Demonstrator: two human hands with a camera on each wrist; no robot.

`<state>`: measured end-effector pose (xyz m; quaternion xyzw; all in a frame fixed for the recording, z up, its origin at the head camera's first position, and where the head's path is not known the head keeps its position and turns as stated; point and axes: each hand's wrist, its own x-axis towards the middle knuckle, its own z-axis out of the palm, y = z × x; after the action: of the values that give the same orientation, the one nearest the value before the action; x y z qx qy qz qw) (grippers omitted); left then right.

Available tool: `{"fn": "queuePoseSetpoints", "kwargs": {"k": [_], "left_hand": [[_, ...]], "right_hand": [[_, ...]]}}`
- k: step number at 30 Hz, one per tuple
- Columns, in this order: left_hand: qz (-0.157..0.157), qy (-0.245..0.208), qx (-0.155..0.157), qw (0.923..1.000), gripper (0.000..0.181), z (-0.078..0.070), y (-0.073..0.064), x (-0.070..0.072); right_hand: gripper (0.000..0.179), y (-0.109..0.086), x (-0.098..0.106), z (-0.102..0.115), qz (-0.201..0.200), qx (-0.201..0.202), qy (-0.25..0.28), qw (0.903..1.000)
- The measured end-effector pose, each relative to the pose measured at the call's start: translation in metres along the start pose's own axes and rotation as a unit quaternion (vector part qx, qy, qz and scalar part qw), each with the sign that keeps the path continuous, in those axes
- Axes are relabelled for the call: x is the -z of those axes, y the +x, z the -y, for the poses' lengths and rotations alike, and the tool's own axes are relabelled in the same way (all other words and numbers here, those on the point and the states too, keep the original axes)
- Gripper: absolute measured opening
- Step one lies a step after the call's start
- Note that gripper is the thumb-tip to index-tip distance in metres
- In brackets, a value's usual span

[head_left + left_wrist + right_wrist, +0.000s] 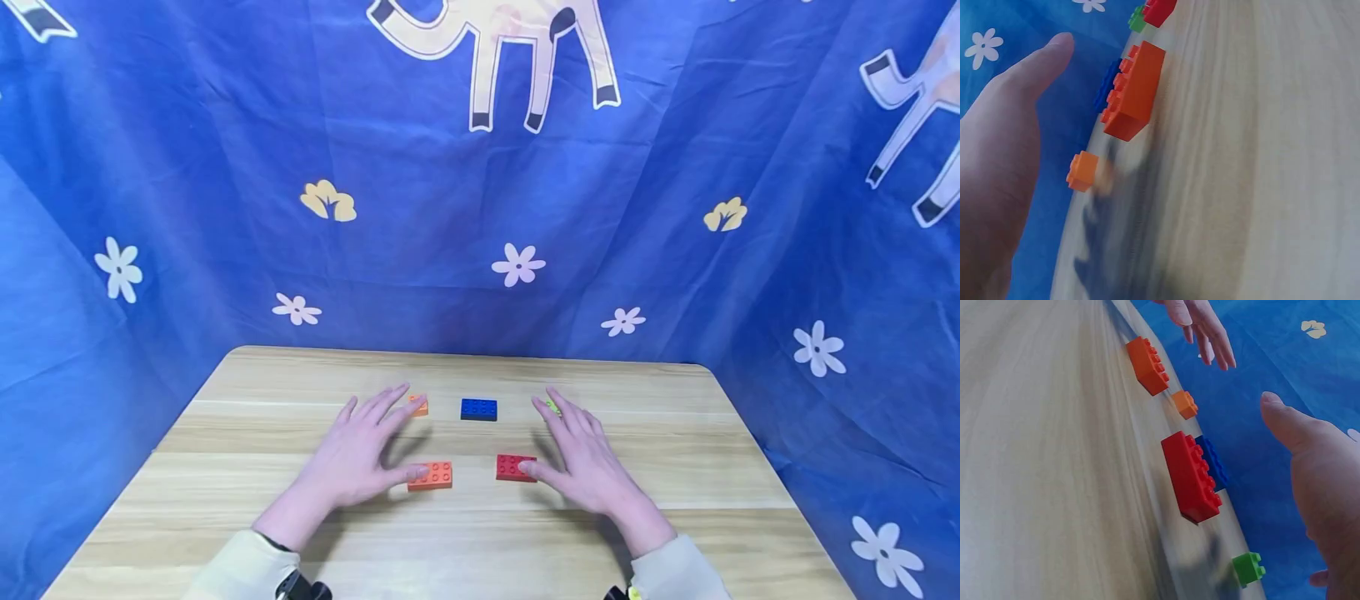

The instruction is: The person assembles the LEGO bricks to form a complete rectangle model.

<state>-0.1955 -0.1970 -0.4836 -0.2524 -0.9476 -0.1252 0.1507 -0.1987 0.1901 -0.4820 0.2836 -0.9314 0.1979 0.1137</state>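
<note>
My left hand (358,457) hovers over the table with its fingers spread and holds nothing. In the head view its thumb overlaps a long orange brick (441,477), but a gap shows between them in the left wrist view. Beyond its fingertips lies a small orange brick (422,407), partly covered. My right hand (588,467) also hangs spread and bare, its thumb in front of a red brick (508,469). Behind the right fingers a small green brick (1247,569) is mostly hidden from the head camera. A blue brick (478,409) lies between the two hands, farther back.
All the bricks rest studs up on a light wooden table (480,550) with rounded back corners. A blue curtain (420,250) printed with flowers and animals hangs behind the table and along both sides.
</note>
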Motion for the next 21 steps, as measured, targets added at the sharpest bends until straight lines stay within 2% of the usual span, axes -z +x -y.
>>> {"fn": "queuePoseSetpoints", "kwargs": {"k": [12,21], "left_hand": [[0.005,-0.048,0.002,0.9988,0.099,-0.006,-0.007,-0.013],[0.012,-0.089,-0.009,0.9959,0.097,-0.009,-0.008,-0.020]], "right_hand": [[0.091,-0.005,-0.012,-0.001,0.019,0.004,0.064,0.9977],[0.089,-0.006,-0.020,-0.002,0.031,0.000,0.110,0.9934]]}}
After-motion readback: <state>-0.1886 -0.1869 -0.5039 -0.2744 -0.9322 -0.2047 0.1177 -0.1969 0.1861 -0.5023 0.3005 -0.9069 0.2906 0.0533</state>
